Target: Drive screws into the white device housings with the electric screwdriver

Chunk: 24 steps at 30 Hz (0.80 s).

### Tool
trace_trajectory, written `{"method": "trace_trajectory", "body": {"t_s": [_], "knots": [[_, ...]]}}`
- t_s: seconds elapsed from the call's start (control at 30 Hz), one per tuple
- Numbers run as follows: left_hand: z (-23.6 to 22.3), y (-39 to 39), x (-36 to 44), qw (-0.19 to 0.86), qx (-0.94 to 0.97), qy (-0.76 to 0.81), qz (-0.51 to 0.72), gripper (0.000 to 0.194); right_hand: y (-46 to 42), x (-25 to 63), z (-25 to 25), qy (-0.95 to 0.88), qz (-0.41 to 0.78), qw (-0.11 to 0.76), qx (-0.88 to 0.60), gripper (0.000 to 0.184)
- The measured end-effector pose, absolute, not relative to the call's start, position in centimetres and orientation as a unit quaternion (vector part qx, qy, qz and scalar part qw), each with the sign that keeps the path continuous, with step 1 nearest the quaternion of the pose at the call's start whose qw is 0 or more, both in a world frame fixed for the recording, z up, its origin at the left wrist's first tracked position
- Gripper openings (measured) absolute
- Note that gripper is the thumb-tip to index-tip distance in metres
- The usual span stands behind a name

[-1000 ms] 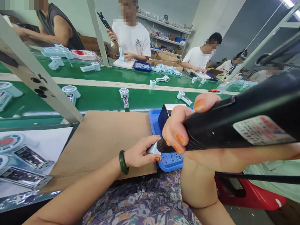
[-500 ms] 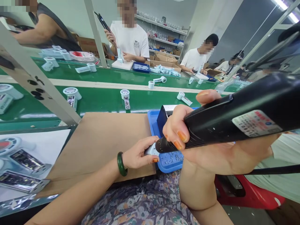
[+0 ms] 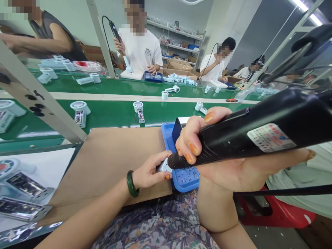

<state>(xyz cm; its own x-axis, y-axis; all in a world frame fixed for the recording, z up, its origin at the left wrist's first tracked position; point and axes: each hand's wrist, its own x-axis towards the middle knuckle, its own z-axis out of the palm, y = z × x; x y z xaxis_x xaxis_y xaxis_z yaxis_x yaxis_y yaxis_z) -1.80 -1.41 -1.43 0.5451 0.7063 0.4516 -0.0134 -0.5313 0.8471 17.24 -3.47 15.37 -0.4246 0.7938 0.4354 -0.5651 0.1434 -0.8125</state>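
My right hand (image 3: 197, 141) is wrapped round a black electric screwdriver (image 3: 228, 138) with a white label on its side. The tool's tip end meets a pale blue plastic part (image 3: 164, 166), so the bit itself is hidden. Closed round that part from the left is my left hand (image 3: 150, 171), thumb and fingers on either side; a green bangle (image 3: 132, 184) is on this wrist. Most of the part is covered by my fingers and the tool. Just beyond lies a blue tray (image 3: 178, 185) holding many small screws (image 3: 188, 175).
Brown cardboard (image 3: 121, 148) covers the bench before me. Several fan-like units, one with its circuit board showing (image 3: 140, 116), lie on the green conveyor (image 3: 111, 116). A slanted metal post (image 3: 59, 114) stands at left. Across the line, co-workers (image 3: 140, 48) handle similar parts.
The whole view has shifted slightly. My hands keep their hold on the screwdriver and the pale blue part. Across the line, one co-worker's hand moved onto a blue tray; another's rose to the face.
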Motion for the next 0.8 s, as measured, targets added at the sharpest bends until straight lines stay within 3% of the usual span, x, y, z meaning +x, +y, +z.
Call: {"method": "trace_trajectory", "body": {"t_s": [0.13,0.33,0.63,0.8], "knots": [[-1.3,-1.5,-1.8,0.427,0.767,0.227,0.422,0.060,-3.5,16.8,15.4,-0.560,0.615,0.542,-0.120,0.064],[-1.8,-1.4,-1.5,0.428,0.769,0.235,0.412,0.068,-3.6,15.5,14.0,-0.562,0.539,0.614,-0.133,0.030],[-2.8,-1.0,-0.5,0.429,0.777,0.244,0.391,0.059,-3.6,14.4,14.3,-0.589,0.509,0.597,-0.193,0.025],[-2.2,-1.3,-0.6,0.401,0.790,0.233,0.401,0.064,-3.2,14.7,13.2,-0.576,0.515,0.618,-0.144,0.017]]}}
